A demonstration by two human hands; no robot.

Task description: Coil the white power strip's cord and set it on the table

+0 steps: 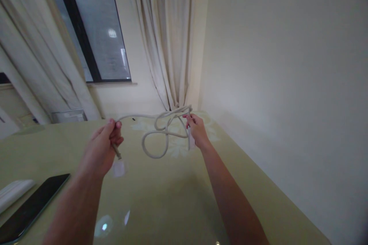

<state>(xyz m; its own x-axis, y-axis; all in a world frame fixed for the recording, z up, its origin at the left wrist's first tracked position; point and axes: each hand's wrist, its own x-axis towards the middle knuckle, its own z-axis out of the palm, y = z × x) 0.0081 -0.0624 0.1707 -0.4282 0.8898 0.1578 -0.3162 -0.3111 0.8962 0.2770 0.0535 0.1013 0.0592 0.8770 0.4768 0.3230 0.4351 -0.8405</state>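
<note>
A white cable hangs in loose loops above a glossy yellow-green table, stretched between both hands. My left hand is closed on one end of it, and a white plug dangles just below the fist. My right hand pinches the other end near the tangled loops, with a second white connector hanging by the palm. Both hands are raised over the middle of the table.
A dark phone lies face up at the table's left front, beside a white object at the edge. Cream curtains and a window stand behind; a plain wall runs along the right.
</note>
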